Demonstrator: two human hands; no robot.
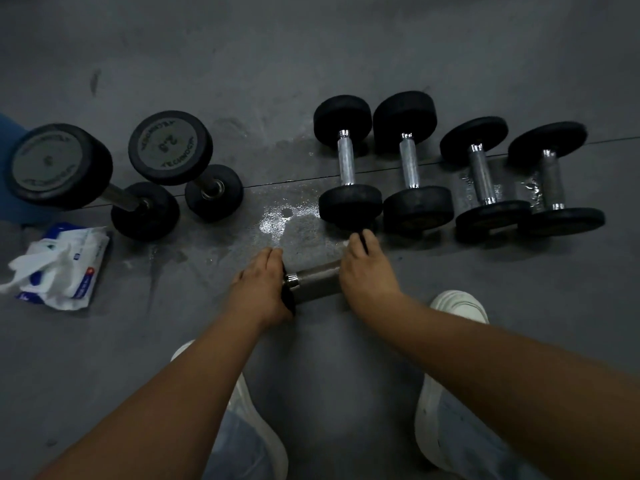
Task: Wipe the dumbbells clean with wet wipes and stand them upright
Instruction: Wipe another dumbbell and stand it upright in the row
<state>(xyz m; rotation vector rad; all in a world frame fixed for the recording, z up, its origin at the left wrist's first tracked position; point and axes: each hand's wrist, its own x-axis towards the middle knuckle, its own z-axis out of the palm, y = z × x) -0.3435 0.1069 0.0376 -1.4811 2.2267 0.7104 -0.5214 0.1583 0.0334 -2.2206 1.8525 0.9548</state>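
The fingers of the left hand curl over one black head of a dumbbell that lies on the floor. Those of the right hand curl over the other head, and only the knurled handle shows between them. Whether a wipe sits under either palm I cannot tell. To stand it well, I judge one hand should plant its head flat as a pivot while the other lifts. The foot should stay off the wet patch just beyond the fingertips, where it could slip. Past the right fingers four lying dumbbells form a row. Well to the left of the left fingers stand two upright dumbbells, beside the wet wipes pack.
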